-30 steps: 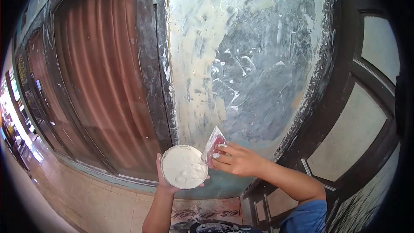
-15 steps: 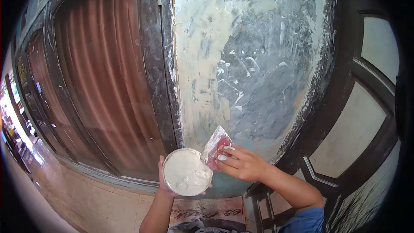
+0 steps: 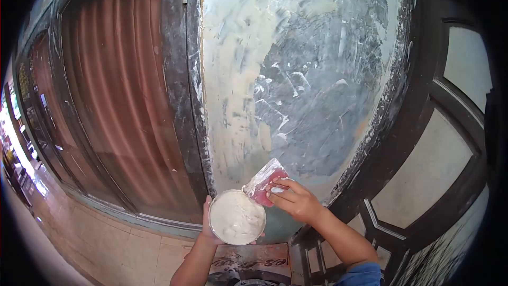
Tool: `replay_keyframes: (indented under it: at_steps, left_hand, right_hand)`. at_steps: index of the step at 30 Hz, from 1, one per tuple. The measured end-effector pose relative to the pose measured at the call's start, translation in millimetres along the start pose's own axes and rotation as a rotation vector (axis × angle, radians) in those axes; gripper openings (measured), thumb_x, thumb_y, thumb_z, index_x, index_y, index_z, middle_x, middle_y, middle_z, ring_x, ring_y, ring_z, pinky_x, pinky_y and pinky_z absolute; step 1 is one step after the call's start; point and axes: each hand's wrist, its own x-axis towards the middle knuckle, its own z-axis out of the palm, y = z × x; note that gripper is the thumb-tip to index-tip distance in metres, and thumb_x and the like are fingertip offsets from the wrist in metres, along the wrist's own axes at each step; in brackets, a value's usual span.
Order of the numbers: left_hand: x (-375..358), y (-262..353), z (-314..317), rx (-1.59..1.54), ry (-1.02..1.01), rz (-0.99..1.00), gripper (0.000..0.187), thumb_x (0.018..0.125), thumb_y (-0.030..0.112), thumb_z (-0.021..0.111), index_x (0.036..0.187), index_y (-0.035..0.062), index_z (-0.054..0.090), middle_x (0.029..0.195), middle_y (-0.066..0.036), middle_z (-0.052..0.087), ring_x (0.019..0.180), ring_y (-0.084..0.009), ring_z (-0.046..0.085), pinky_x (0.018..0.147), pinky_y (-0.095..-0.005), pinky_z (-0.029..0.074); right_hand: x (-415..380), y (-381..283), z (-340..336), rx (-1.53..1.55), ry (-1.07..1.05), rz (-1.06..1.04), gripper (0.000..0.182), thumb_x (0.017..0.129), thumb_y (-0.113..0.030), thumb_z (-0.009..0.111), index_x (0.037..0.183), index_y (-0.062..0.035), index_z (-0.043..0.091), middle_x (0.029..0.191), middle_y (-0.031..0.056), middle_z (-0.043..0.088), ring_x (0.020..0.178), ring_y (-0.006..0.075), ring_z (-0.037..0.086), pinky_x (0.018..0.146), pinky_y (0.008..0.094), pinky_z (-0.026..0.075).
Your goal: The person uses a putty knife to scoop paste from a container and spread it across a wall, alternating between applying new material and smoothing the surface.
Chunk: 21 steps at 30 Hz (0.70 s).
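My left hand point(image 3: 208, 233) is wrapped round a round tub point(image 3: 237, 243) from below and the side, with its thumb up along the left wall. Cream-white putty point(image 3: 235, 217) fills the tub almost to the rim. In my right hand point(image 3: 299, 204) is a flat reddish-pink putty spreader point(image 3: 269, 182), pinched between thumb and fingers. White putty coats the spreader's upper left edge, and one corner of it meets or overhangs the tub's upper right rim. White smears mark the right fingers.
Ahead stands a grey-blue wall panel point(image 3: 312, 106) with cream putty point(image 3: 227, 74) spread down its left side and across the top. A dark frame and a window with a reddish-brown curtain point(image 3: 116, 74) lie left. Dark panelled woodwork point(image 3: 423, 169) is on the right, floor tiles point(image 3: 127, 254) below.
The view has shifted slightly, so the wall sits further left. The spreader has tilted, its coated edge now slanting up to the right, and the putty surface in the tub looks different.
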Motion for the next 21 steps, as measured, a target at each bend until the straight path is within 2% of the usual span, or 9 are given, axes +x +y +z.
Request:
replay_keyframes:
  at_steps: [4, 6, 7, 10, 12, 13, 15, 19, 21]
  left_hand:
    - [12, -14, -20, 0.124, 0.055, -0.027, 0.112, 0.083, 0.095, 0.040, 0.166, 0.0203, 0.029, 0.164, -0.028, 0.036, 0.134, -0.0720, 0.041, 0.096, -0.0877, 0.039]
    - [15, -21, -20, 0.339, 0.270, 0.055, 0.113, 0.082, 0.096, 0.041, 0.165, 0.0201, 0.030, 0.165, -0.028, 0.035, 0.135, -0.0723, 0.039, 0.095, -0.0889, 0.038]
    - [16, -21, -22, 0.336, 0.269, 0.060, 0.113, 0.082, 0.096, 0.041, 0.165, 0.0201, 0.030, 0.165, -0.028, 0.035, 0.135, -0.0723, 0.039, 0.095, -0.0889, 0.038]
    - [15, -22, -29, -0.083, -0.028, 0.094, 0.113, 0.081, 0.096, 0.041, 0.166, 0.0211, 0.030, 0.166, -0.028, 0.032, 0.135, -0.0742, 0.037, 0.094, -0.0904, 0.037]
    - [9, -21, -34, -0.076, -0.009, 0.151, 0.114, 0.081, 0.096, 0.042, 0.165, 0.0212, 0.030, 0.165, -0.029, 0.032, 0.133, -0.0757, 0.037, 0.092, -0.0904, 0.039]
    - [5, -21, -36, -0.069, 0.013, 0.200, 0.115, 0.080, 0.097, 0.043, 0.165, 0.0213, 0.030, 0.164, -0.030, 0.032, 0.131, -0.0771, 0.037, 0.090, -0.0904, 0.041]
    - [-2, -27, -29, -0.076, 0.117, 0.323, 0.116, 0.077, 0.098, 0.045, 0.163, 0.0210, 0.031, 0.161, -0.032, 0.035, 0.126, -0.0787, 0.041, 0.085, -0.0894, 0.045]
    - [-14, -25, -52, 0.013, 0.131, 0.381, 0.112, 0.080, 0.097, 0.043, 0.162, 0.0204, 0.035, 0.158, -0.032, 0.039, 0.122, -0.0787, 0.044, 0.080, -0.0887, 0.048]
    - [-10, -26, -57, -0.010, 0.199, 0.451, 0.113, 0.080, 0.097, 0.043, 0.162, 0.0200, 0.035, 0.158, -0.032, 0.040, 0.121, -0.0785, 0.045, 0.079, -0.0882, 0.048]
  right_hand:
    - [-12, 22, -2, -0.009, 0.029, 0.046, 0.040, 0.077, -0.006, 0.072, 0.116, -0.0089, 0.076, 0.110, 0.0045, 0.075, 0.118, 0.0316, 0.067, 0.093, 0.0430, 0.059]
    - [-18, 45, -5, -0.049, 0.191, 0.129, 0.039, 0.075, 0.000, 0.073, 0.113, -0.0092, 0.076, 0.103, 0.0053, 0.077, 0.104, 0.0318, 0.071, 0.085, 0.0417, 0.059]
    - [-22, 54, -9, -0.047, 0.188, 0.126, 0.039, 0.075, 0.000, 0.073, 0.113, -0.0092, 0.076, 0.103, 0.0053, 0.077, 0.104, 0.0318, 0.071, 0.085, 0.0417, 0.059]
    - [-41, 80, -15, 0.021, 0.211, 0.353, 0.029, 0.080, 0.004, 0.072, 0.106, -0.0077, 0.074, 0.100, 0.0091, 0.078, 0.092, 0.0349, 0.072, 0.078, 0.0430, 0.058]
    - [-63, 97, -4, 0.092, 0.197, 0.615, 0.014, 0.090, 0.002, 0.067, 0.102, -0.0043, 0.072, 0.102, 0.0158, 0.076, 0.089, 0.0404, 0.071, 0.077, 0.0461, 0.056]
    - [-72, 103, 1, 0.097, 0.194, 0.610, 0.014, 0.090, 0.002, 0.067, 0.102, -0.0043, 0.072, 0.102, 0.0158, 0.076, 0.089, 0.0404, 0.071, 0.077, 0.0461, 0.056]
    - [-91, 110, 9, 0.201, 0.032, 0.881, 0.006, 0.097, -0.003, 0.064, 0.101, -0.0009, 0.069, 0.097, 0.0209, 0.075, 0.089, 0.0440, 0.071, 0.078, 0.0485, 0.055]
    - [-134, 124, 35, 0.310, -0.014, 0.963, 0.012, 0.099, -0.007, 0.063, 0.106, 0.0011, 0.069, 0.093, 0.0242, 0.074, 0.089, 0.0455, 0.071, 0.078, 0.0476, 0.055]
    - [-152, 129, 43, 0.361, -0.006, 0.937, 0.016, 0.099, -0.008, 0.065, 0.111, 0.0014, 0.069, 0.090, 0.0245, 0.074, 0.085, 0.0409, 0.074, 0.077, 0.0433, 0.056]
